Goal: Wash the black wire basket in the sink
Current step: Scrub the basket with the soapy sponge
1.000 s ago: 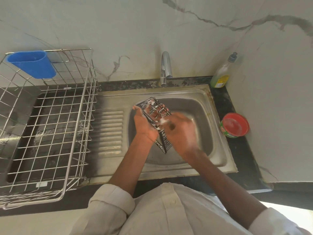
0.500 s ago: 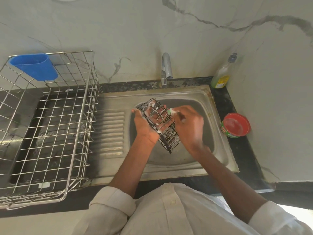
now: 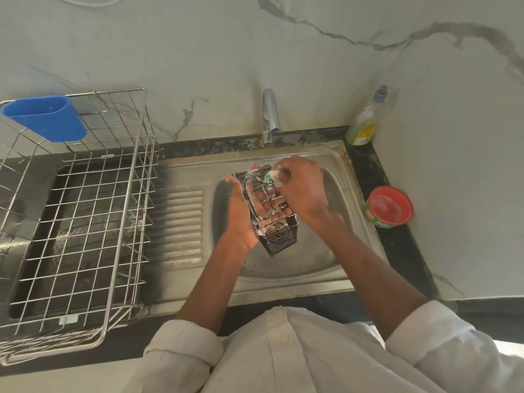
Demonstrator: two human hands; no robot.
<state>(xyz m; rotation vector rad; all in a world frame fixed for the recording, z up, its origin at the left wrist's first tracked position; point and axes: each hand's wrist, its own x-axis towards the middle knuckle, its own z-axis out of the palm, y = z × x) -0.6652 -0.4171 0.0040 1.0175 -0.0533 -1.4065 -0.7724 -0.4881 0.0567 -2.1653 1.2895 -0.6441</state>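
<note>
The steel dish rack [image 3: 76,222] stands at the left on the dark counter, with a blue cup [image 3: 45,117] hung on its rim. The sink [image 3: 283,282] is in the middle, below the tap [image 3: 270,114]. Over the sink bowl the left hand [image 3: 241,214] grips the soapy black wire basket [image 3: 272,211] from its left side. The right hand [image 3: 303,188] pinches a small green scrubber [image 3: 270,177] against the basket's upper end.

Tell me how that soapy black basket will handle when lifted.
The basket is open wire, so probably light and stiff. Suds coat its top, so it may slip in the left hand. The right hand scrubs it.
</note>
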